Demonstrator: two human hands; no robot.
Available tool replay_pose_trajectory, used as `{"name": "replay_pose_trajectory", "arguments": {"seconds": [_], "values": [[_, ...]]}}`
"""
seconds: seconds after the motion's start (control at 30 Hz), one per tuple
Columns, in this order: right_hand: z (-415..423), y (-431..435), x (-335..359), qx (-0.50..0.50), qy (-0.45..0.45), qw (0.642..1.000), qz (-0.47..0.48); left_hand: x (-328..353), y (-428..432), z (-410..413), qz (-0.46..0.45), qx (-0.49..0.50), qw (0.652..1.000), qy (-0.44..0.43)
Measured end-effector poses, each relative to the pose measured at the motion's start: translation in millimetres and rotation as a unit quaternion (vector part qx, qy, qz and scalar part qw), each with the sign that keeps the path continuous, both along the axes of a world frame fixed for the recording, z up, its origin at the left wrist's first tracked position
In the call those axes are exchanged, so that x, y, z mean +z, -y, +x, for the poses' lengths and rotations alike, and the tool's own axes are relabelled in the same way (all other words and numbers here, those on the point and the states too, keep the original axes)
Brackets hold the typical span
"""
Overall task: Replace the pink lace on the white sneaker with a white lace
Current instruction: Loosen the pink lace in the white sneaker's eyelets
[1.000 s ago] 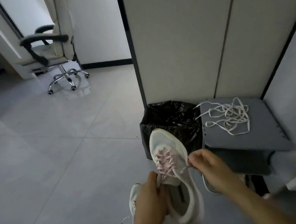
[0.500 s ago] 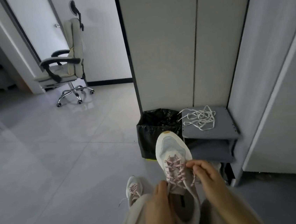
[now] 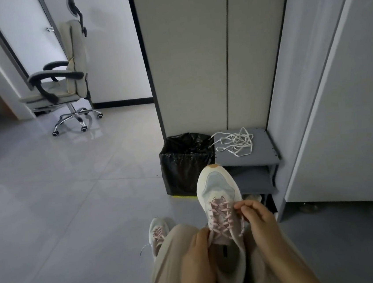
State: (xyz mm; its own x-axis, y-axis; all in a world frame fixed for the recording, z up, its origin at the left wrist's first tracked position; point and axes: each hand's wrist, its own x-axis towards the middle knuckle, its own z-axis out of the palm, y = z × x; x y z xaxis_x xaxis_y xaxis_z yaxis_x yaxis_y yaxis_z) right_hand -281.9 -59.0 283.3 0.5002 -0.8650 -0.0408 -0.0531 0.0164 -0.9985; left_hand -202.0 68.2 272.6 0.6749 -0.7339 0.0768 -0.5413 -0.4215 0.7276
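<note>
holding a white sneaker (image 3: 217, 184) on the lap (image 3: 169, 253), loosening its pink lace (image 3: 222, 216).
gripping its collar with the left hand (image 3: 197, 253), pinching the lace at the right eyelets with the right hand (image 3: 258, 216); drawn in onto the lap since a second ago, likely for steadier unthreading. white lace (image 3: 236, 142) untouched on the grey shelf (image 3: 265, 153) ahead.

The floor tiles (image 3: 72, 199) are glossy and smooth, the chair base (image 3: 75, 118) shiny chromed metal, the bin liner (image 3: 183, 162) crinkled black plastic with a sheen — white sneaker (image 3: 217, 184) matt knit cloth, pink lace (image 3: 220, 213) and white lace (image 3: 236, 143) flat woven fabric, shelf (image 3: 262, 151) matt grey
</note>
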Motion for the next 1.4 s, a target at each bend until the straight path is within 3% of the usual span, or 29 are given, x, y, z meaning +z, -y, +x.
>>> {"name": "replay_pose_trajectory", "arguments": {"seconds": [0.07,0.17,0.2,0.3,0.37,0.47,0.57,0.67,0.83,0.93,1.0,1.07,1.13,1.2,1.33,1.4], "values": [[1.1,3.7,-2.6,0.006,-0.008,1.000,-0.004,3.7,5.2,5.0,-0.007,-0.015,1.000,-0.018],[-2.9,3.6,-4.0,0.025,-0.025,0.998,-0.048,-0.2,2.7,13.5,0.006,-0.056,0.998,0.032],[-6.2,2.0,-6.0,0.034,-0.040,0.996,-0.078,0.7,-2.0,16.2,0.022,-0.069,0.996,0.043],[-15.3,-3.5,-12.1,0.072,-0.106,0.972,-0.198,2.5,-10.9,25.8,-0.067,-0.050,0.994,0.073],[-17.3,-4.2,-12.4,0.107,-0.138,0.946,-0.273,12.9,-5.5,28.0,-0.081,-0.083,0.988,0.104],[-16.1,2.2,-7.2,0.146,-0.152,0.924,-0.318,31.0,11.4,32.5,0.007,-0.169,0.970,0.174],[-13.2,12.2,-1.1,0.183,-0.177,0.904,-0.345,44.7,22.4,42.4,0.073,-0.163,0.964,0.196],[-7.4,17.3,6.5,0.215,-0.192,0.896,-0.338,45.5,28.2,48.6,0.071,-0.173,0.970,0.156],[-6.4,16.7,5.3,0.218,-0.155,0.928,-0.260,34.6,20.9,48.5,-0.043,-0.098,0.991,-0.082],[-12.0,13.3,-2.3,0.224,-0.169,0.930,-0.239,32.7,17.1,46.9,-0.079,-0.074,0.982,-0.153],[-15.0,8.5,-9.7,0.203,-0.197,0.918,-0.279,33.6,18.9,44.8,-0.057,-0.085,0.988,-0.117],[-16.6,3.1,-13.7,0.156,-0.195,0.917,-0.310,38.9,22.5,40.7,0.017,-0.115,0.993,0.015],[-16.4,0.6,-13.9,0.128,-0.187,0.916,-0.332,37.1,27.9,36.0,0.052,-0.147,0.977,0.145],[-17.0,1.5,-15.2,0.123,-0.177,0.918,-0.334,37.8,32.7,33.2,0.073,-0.167,0.962,0.204],[-17.9,2.5,-16.0,0.133,-0.148,0.937,-0.287,28.8,32.9,39.1,0.029,-0.184,0.972,0.141],[-16.6,1.6,-16.0,0.121,-0.136,0.945,-0.272,27.4,29.3,41.7,-0.029,-0.124,0.991,0.049]]}}
